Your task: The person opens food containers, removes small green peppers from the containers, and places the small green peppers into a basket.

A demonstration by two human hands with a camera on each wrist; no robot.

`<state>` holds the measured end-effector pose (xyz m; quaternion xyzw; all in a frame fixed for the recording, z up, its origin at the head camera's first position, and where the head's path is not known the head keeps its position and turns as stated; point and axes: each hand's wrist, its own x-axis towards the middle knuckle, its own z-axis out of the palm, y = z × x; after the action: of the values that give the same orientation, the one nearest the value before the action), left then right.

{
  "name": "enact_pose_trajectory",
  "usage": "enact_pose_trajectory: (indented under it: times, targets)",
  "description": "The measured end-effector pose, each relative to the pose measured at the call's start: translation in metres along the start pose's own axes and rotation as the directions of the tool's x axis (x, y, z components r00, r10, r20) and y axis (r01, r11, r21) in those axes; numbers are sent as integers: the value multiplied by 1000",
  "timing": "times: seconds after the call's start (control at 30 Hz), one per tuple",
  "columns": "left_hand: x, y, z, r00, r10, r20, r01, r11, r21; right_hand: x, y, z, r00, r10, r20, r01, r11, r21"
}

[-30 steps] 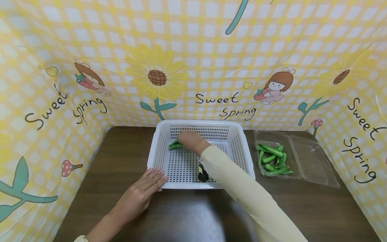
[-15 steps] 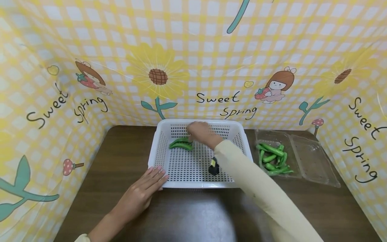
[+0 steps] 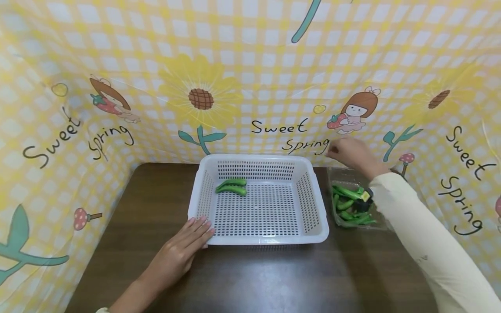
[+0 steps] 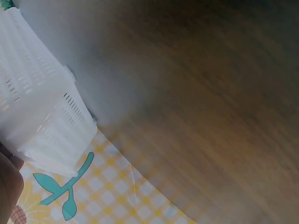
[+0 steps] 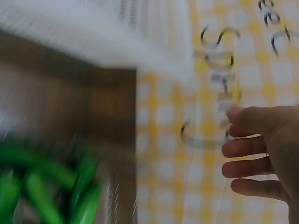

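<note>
Two green peppers [image 3: 232,190] lie side by side at the left back of a white perforated plastic basket [image 3: 266,239]. My left hand [image 3: 178,248] rests with straight fingers on the basket's front left corner; in the left wrist view only a bit of that hand [image 4: 8,189] shows. My right hand [image 3: 354,155] is in the air above the back of a clear plastic box [image 3: 330,174] that holds several green peppers [image 3: 346,192]. In the right wrist view its fingers [image 5: 245,147] are loosely bent, spread slightly apart, with nothing between them.
Right of the basket stands the clear box, its open lid largely hidden by the right sleeve [image 3: 407,208]. A dark wooden table [image 3: 250,278] carries everything. Yellow checked cloth [image 3: 266,87] rises close behind and on both sides.
My right hand has left the peppers in the basket and moved right to above the clear box. Both peppers in the basket are now fully visible. My left hand stays on the corner.
</note>
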<state>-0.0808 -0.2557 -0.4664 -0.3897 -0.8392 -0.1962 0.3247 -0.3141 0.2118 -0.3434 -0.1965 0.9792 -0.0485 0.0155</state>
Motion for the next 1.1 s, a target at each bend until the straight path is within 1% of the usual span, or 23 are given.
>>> enact_pose_trajectory:
  times: [0.1, 0.2, 0.23, 0.37, 0.43, 0.5, 0.6, 0.7, 0.77, 0.9, 1.0, 1.1]
  targets:
    - [0, 1, 4, 1000, 7, -19, -7, 1000, -3, -23, 24, 6, 999, 1, 50, 0, 1000, -18]
    - [-1, 1, 2, 1000, 4, -22, -4, 1000, 3, -36, 40, 19, 996, -11, 84, 14, 999, -36]
    - [-1, 1, 1, 1000, 3, -20, -3, 1000, 5, -40, 45, 25, 996, -17, 84, 21, 999, -38]
    - [0, 1, 1, 1000, 4, 1, -4, 1000, 6, -58, 59, 45, 994, -11, 113, 10, 1000, 16]
    - [1, 2, 1, 1000, 7, 6, -7, 1000, 4, -66, 60, 50, 990, -6, 140, -2, 998, 59]
    - [1, 2, 1, 1000, 9, 7, -9, 1000, 0, -72, 59, 54, 985, -17, 171, 1, 996, 92]
    - [2, 2, 1, 1000, 11, -1, -11, 1000, -4, -78, 55, 57, 973, -61, 221, 29, 989, 145]
    - [1, 2, 1, 1000, 8, 0, -8, 1000, -3, -85, 50, 60, 963, -117, 244, 79, 984, 156]
    - [1, 2, 1, 1000, 4, 4, -4, 1000, -2, -89, 48, 62, 959, -142, 244, 109, 983, 145]
    - [0, 2, 2, 1000, -1, 4, 1, 1000, -1, -100, 45, 64, 954, -195, 228, 180, 980, 85]
    - [0, 2, 3, 1000, -1, -1, 1, 1000, 1, -107, 47, 65, 942, -223, 250, 217, 975, 53]
    - [0, 2, 3, 1000, 0, -3, 0, 1000, 2, -114, 51, 68, 927, -260, 269, 268, 963, 9]
